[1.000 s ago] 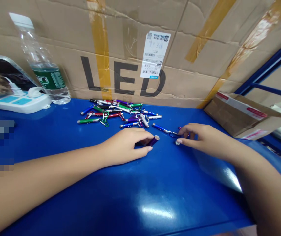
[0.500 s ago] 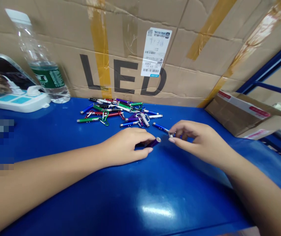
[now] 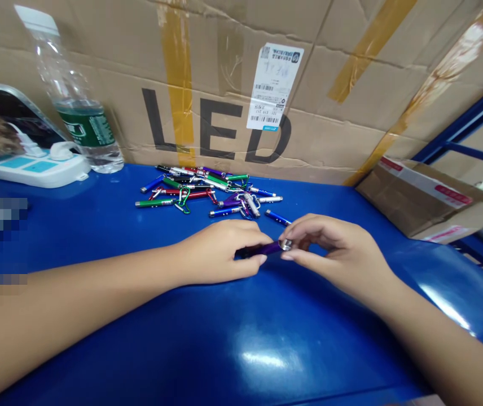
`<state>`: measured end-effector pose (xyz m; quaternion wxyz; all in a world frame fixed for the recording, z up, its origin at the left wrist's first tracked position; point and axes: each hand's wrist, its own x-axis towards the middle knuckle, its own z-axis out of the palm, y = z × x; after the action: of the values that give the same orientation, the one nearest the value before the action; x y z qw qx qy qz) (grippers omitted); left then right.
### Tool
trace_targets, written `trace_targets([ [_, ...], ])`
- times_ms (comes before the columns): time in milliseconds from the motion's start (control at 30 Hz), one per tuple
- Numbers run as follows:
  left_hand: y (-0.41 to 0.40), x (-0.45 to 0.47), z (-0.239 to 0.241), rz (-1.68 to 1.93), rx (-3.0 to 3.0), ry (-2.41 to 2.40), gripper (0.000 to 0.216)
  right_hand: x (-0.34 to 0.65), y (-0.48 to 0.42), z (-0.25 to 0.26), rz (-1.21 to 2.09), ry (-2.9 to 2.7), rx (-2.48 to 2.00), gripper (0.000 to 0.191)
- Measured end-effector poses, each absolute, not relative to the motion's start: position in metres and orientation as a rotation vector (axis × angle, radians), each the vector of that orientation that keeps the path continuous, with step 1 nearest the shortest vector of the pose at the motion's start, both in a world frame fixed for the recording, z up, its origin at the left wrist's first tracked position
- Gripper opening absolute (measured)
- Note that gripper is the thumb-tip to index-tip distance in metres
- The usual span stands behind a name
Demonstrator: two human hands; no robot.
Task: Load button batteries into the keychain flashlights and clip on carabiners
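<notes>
My left hand (image 3: pixel 224 251) is closed around the dark barrel of a purple keychain laser pointer (image 3: pixel 270 248), its far end poking out to the right between thumb and fingers. At that end my right hand (image 3: pixel 330 242) pinches a small silver end cap (image 3: pixel 286 245) between thumb and fingertips. Cap and tube meet; whether they are joined cannot be made out. Just behind my right fingers lies a blue laser pointer (image 3: pixel 277 217), partly covered by them. Farther back is a pile of similar pointers (image 3: pixel 207 183) in several colours, many with small carabiner clips.
A large cardboard box (image 3: pixel 110 67) marked LED stands behind the blue table (image 3: pixel 207 338). At the left are a water bottle (image 3: pixel 87 127), a white power strip (image 3: pixel 55 175) and a phone (image 3: pixel 8 121). A smaller carton (image 3: pixel 411 197) sits at the right.
My right hand has moved slightly left, bringing the silver cap against the end of the purple pointer. That end, bare before, has swung lower and more level. The view shifted a little.
</notes>
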<state>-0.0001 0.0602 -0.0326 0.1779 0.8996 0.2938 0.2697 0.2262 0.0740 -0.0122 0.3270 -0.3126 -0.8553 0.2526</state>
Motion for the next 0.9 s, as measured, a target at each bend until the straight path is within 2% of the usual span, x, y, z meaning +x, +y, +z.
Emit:
trace_targets([
  [200,0.0612,0.0000,-0.0336,0.711,2.549,0.809,0.018,0.2238,0.0729,-0.0103,0.598,-2.294,-0.836,0.016],
  [667,0.0630,-0.0002,-0.0367,0.680,2.546,0.850,0.023,0.2276,0.0718,-0.0054,0.146,-2.528,-0.696,0.005],
  [900,0.0631,0.0001,-0.0358,0.738,2.508,0.874,0.017,0.2300,0.0693,-0.0091,0.053,-2.485,-0.687,0.010],
])
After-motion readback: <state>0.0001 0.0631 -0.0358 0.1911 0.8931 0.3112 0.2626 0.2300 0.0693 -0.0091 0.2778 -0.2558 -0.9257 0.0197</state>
